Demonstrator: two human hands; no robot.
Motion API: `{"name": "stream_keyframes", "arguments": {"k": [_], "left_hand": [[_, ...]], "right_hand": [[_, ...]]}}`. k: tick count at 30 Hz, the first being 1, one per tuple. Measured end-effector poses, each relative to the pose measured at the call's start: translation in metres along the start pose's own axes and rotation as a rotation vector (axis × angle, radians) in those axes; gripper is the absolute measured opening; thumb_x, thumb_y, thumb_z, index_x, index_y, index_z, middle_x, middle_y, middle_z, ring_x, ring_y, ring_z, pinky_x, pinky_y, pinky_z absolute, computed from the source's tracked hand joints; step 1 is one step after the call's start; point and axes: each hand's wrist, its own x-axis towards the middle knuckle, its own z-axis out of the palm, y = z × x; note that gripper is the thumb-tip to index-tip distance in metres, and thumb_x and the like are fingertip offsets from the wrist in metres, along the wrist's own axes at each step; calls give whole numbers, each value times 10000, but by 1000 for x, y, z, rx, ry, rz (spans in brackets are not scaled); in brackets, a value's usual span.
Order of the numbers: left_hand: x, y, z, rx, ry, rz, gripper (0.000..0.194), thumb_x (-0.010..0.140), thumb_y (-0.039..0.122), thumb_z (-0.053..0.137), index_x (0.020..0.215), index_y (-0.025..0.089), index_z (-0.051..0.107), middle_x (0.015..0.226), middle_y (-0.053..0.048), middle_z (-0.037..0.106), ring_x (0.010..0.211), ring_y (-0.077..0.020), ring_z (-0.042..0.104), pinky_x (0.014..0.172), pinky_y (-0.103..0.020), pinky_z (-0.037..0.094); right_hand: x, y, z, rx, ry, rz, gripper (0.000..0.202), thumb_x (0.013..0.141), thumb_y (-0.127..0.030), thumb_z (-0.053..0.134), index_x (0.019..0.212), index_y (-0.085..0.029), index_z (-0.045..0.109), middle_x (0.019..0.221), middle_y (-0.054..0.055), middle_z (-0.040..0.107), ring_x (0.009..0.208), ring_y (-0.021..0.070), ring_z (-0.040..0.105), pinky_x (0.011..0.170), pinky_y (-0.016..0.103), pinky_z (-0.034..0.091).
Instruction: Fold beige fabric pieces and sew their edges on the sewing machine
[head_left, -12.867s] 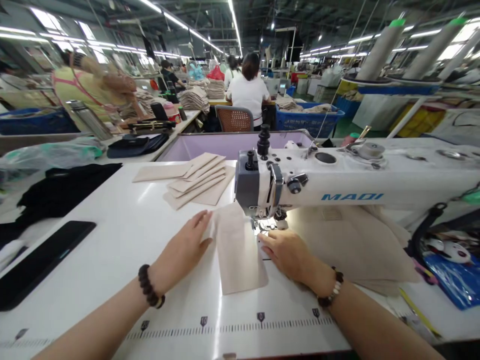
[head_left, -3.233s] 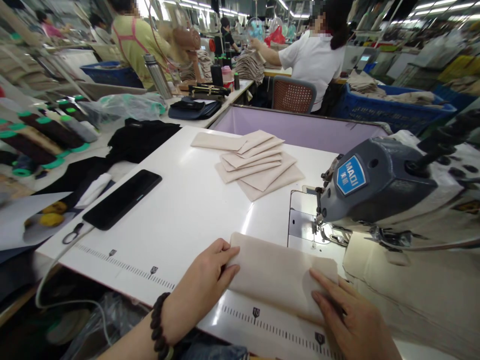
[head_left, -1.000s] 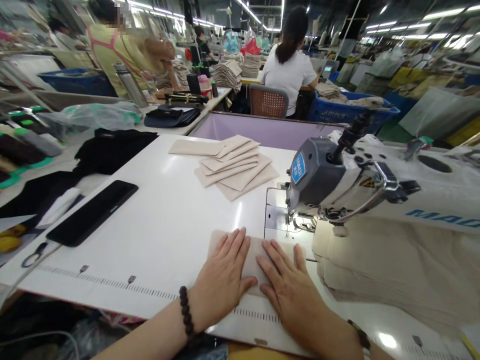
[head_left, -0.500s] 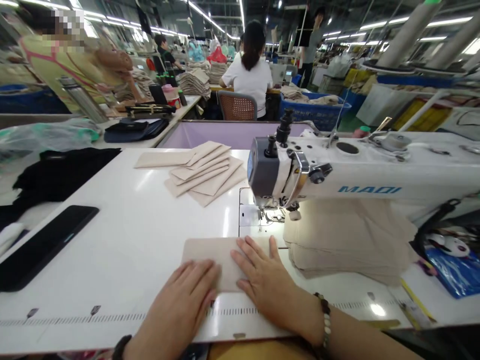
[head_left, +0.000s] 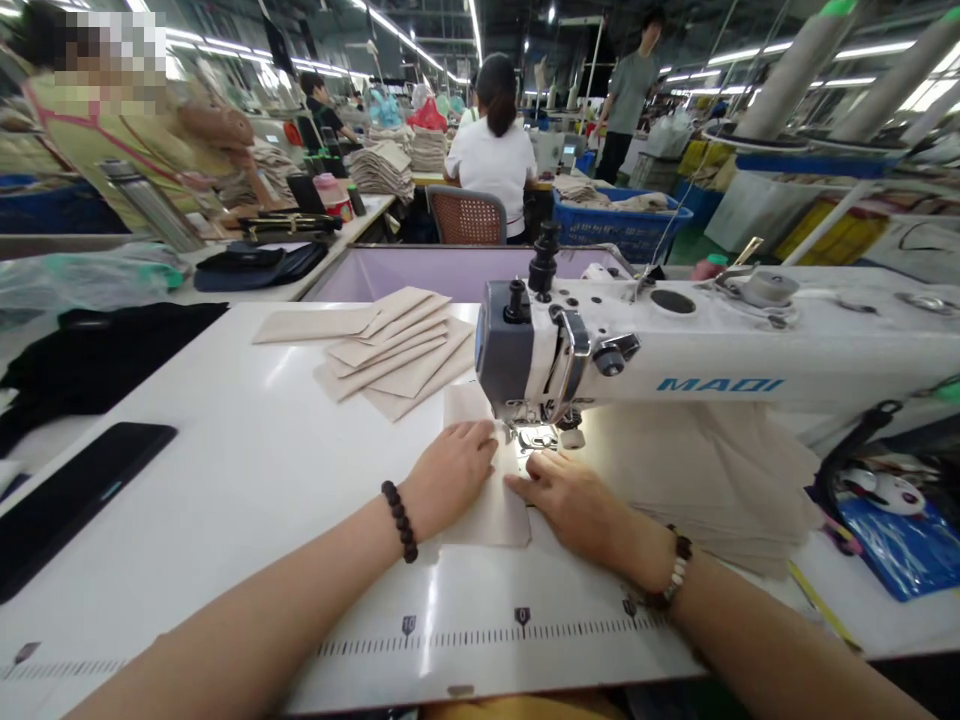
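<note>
A beige fabric piece (head_left: 487,515) lies lengthwise on the white table, its far part beside the needle area of the sewing machine (head_left: 622,345). My left hand (head_left: 454,470) rests on the fabric's left side, fingers curled near the presser foot; what they grip, if anything, is hidden. At the fabric's right edge, just in front of the lit needle plate, my right hand (head_left: 574,505) has its fingers bent and its thumb or a finger pointing left onto the cloth. Folded beige pieces (head_left: 390,345) are fanned out behind, and a beige stack (head_left: 697,470) lies under the machine arm.
A black phone-like slab (head_left: 75,500) lies at the left, with black cloth (head_left: 97,360) behind it. A ruler scale runs along the table's front edge. Other people sit or stand beyond the table, near a blue basket (head_left: 619,225).
The fabric has turned from crosswise to lengthwise and moved up to the needle area. Both hands have moved forward with it, and their spread fingers have bent.
</note>
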Motion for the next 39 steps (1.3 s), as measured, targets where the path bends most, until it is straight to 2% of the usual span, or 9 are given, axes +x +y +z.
{"name": "stream_keyframes", "arguments": {"k": [3, 6, 11, 15, 20, 28, 35, 39], "left_hand": [[1, 6, 4, -19, -1, 11, 191, 857, 193, 528, 1011, 83, 558, 1136, -135, 534, 1066, -239, 505, 939, -359, 413], [2, 5, 10, -38, 28, -10, 310, 853, 262, 547, 1088, 62, 512, 1191, -169, 496, 1142, -266, 453, 998, -399, 357], [8, -3, 15, -64, 45, -1, 314, 869, 237, 518, 1138, 79, 485, 1210, -155, 492, 1189, -272, 410, 1018, -436, 317], [10, -7, 16, -43, 28, -4, 322, 894, 220, 467, 1175, 62, 463, 1249, -162, 474, 1218, -278, 378, 1022, -460, 283], [11, -9, 15, -33, 22, 6, 323, 903, 210, 447, 1190, 62, 451, 1266, -169, 463, 1228, -279, 366, 1017, -482, 273], [15, -9, 13, -35, 26, 4, 220, 904, 196, 440, 1074, 85, 525, 1219, -155, 504, 1203, -261, 396, 1028, -466, 266], [17, -12, 16, -12, 20, 4, 333, 912, 206, 423, 1208, 57, 447, 1274, -170, 457, 1242, -268, 343, 1031, -470, 262], [18, -11, 14, -9, 0, -7, 334, 914, 201, 414, 1213, 56, 450, 1267, -162, 468, 1240, -263, 348, 1041, -457, 256]], "right_hand": [[2, 0, 5, -2, 27, 66, 275, 876, -131, 421, 1131, -186, 505, 822, 39, 515, 718, 166, 446, 662, 301, 351], [1, 0, 7, 17, 24, 86, 248, 886, -141, 412, 1108, -177, 516, 808, 32, 515, 705, 159, 439, 649, 296, 330], [0, 0, 8, 52, 39, 104, 219, 890, -143, 409, 1066, -174, 535, 787, 21, 523, 681, 143, 436, 626, 286, 303], [2, -1, 7, 44, 57, 145, 208, 906, -150, 387, 1044, -174, 541, 772, 15, 524, 669, 133, 438, 618, 282, 294], [4, -2, 7, 32, 30, 180, 250, 893, -135, 401, 1113, -186, 509, 812, 25, 533, 701, 142, 453, 622, 282, 302], [3, -4, 7, 10, 33, 199, 252, 885, -126, 406, 1109, -204, 493, 816, 21, 522, 703, 153, 443, 628, 290, 296], [5, -6, 6, -10, 62, 202, 273, 871, -102, 414, 1112, -201, 494, 803, 24, 518, 709, 153, 441, 645, 290, 306], [5, -6, 9, -1, 65, 210, 289, 859, -90, 407, 1111, -204, 495, 810, 25, 518, 716, 154, 441, 647, 289, 316]]}}
